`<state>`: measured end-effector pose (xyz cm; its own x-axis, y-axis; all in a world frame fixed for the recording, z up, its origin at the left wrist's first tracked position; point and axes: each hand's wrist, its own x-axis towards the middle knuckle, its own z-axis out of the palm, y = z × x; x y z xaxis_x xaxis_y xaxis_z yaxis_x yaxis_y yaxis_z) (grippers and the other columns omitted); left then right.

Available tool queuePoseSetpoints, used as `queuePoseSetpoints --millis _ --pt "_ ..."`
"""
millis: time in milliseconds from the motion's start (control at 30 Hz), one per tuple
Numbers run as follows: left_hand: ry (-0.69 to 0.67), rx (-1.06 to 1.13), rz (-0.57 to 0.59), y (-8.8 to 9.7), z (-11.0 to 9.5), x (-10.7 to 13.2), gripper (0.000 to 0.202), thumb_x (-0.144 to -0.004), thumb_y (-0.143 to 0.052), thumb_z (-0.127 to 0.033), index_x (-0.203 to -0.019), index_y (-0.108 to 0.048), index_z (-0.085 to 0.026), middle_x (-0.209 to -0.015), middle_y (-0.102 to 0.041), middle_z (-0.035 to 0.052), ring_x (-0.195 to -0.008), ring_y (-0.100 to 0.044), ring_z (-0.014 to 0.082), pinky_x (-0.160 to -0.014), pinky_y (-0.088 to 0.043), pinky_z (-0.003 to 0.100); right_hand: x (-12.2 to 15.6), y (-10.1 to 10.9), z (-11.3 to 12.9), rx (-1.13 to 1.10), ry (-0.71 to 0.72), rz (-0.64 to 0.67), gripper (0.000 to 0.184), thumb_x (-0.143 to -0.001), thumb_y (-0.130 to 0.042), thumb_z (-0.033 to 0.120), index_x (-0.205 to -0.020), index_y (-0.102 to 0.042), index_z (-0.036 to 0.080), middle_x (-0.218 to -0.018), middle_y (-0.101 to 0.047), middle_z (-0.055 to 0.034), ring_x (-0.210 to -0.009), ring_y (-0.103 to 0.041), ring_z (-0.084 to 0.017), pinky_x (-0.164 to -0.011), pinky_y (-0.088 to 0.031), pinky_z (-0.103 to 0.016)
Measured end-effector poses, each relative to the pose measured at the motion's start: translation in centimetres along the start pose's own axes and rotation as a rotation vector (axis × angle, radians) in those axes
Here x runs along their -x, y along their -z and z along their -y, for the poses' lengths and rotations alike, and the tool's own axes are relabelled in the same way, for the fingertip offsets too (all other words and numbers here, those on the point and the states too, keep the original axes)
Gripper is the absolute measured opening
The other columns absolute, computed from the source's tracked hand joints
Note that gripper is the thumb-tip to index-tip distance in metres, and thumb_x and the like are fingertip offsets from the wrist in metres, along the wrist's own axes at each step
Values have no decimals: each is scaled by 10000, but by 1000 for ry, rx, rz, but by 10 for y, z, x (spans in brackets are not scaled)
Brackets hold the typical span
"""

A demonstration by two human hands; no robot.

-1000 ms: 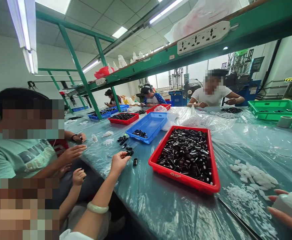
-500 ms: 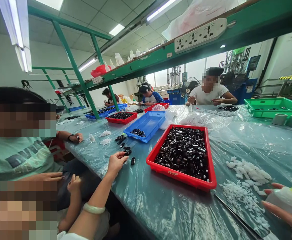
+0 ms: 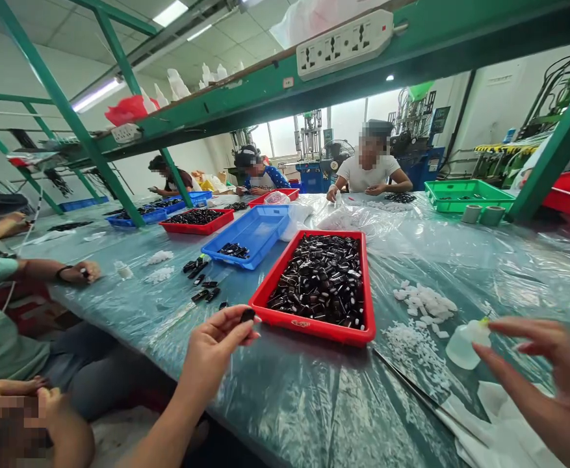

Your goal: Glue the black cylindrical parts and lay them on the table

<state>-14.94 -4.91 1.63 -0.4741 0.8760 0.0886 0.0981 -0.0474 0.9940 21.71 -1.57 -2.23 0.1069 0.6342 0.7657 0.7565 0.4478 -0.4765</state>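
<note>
My left hand is above the table's near edge, pinching a small black part between thumb and fingers. At the right, my right hand is blurred, its thumb and fingers spread beside a small translucent squeeze bottle with a yellow tip. The bottle rests on the table near the fingertips; whether they touch it I cannot tell. Between the hands is a red tray heaped with small black parts. Several more black parts lie loose beyond my left hand.
White pieces lie in a coarse pile and a finer pile. Long metal tweezers rest beside crumpled white tissue. A blue tray stands behind the red one. A green shelf crosses overhead. Co-workers sit left and across.
My left hand has come right, lifting a black part from the loose group. My right hand has opened from around the bottle, which now stands on the table. The view has turned right.
</note>
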Motion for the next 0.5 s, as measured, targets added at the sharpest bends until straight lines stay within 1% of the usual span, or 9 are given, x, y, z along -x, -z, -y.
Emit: queuePoseSetpoints --millis 33,67,100,167,233,300,333,433,500 --pt "28 7 77 -9 1 11 394 -597 -771 -312 -912 -627 -124 -760 -710 59 -595 -650 149 -566 -528 231 1 2 7 -85 117 114 80 -861 -552 364 -904 -571 298 -877 -602 -25 -737 -606 -205 -626 -498 -307" --pt "63 21 164 -18 3 22 344 -628 -755 -292 -901 -628 -127 -765 -710 59 -588 -646 139 -567 -524 224 3 3 14 -175 214 268 74 -887 -517 307 -836 -567 289 -816 -595 -5 -676 -597 -172 -582 -495 -262" --pt "99 42 245 -28 5 32 299 -653 -738 -274 -892 -629 -130 -773 -710 59 -585 -641 129 -568 -519 216 4 3 20 -260 282 426 126 -903 -489 259 -804 -565 277 -792 -586 3 -652 -589 -149 -553 -490 -224" --pt "181 104 386 -49 8 49 248 -666 -727 -250 -857 -630 -126 -762 -707 60 -569 -629 113 -553 -504 201 7 0 27 -337 319 710 173 -921 -445 207 -822 -576 260 -824 -579 -5 -684 -586 -131 -557 -491 -180" --pt "278 185 474 -68 12 64 265 -639 -743 -252 -832 -626 -114 -726 -699 59 -548 -619 106 -530 -491 193 13 -6 30 -326 327 872 191 -930 -430 203 -831 -587 247 -856 -576 -19 -748 -583 -141 -623 -500 -190" --pt "360 264 538 -84 16 75 321 -582 -776 -264 -810 -617 -103 -691 -687 54 -520 -610 102 -503 -483 188 21 -14 27 -287 390 935 234 -942 -404 225 -812 -598 242 -835 -577 -24 -751 -576 -152 -646 -502 -214" --pt "393 302 565 -90 18 80 353 -550 -793 -277 -797 -615 -97 -673 -679 50 -498 -602 95 -485 -472 179 26 -18 24 -275 434 931 277 -952 -375 241 -793 -602 242 -806 -576 -24 -728 -572 -156 -637 -503 -226" --pt "469 376 625 -104 24 90 465 -472 -832 -343 -790 -605 -91 -641 -653 39 -473 -590 81 -470 -466 166 41 -29 7 -301 519 844 376 -975 -296 300 -758 -598 253 -724 -564 -14 -643 -555 -156 -584 -500 -236" --pt "529 383 633 -110 28 94 577 -384 -850 -424 -782 -590 -98 -599 -627 20 -454 -577 75 -459 -462 164 51 -34 -6 -315 503 773 345 -965 -336 363 -761 -596 266 -714 -567 -6 -628 -556 -150 -571 -501 -217"
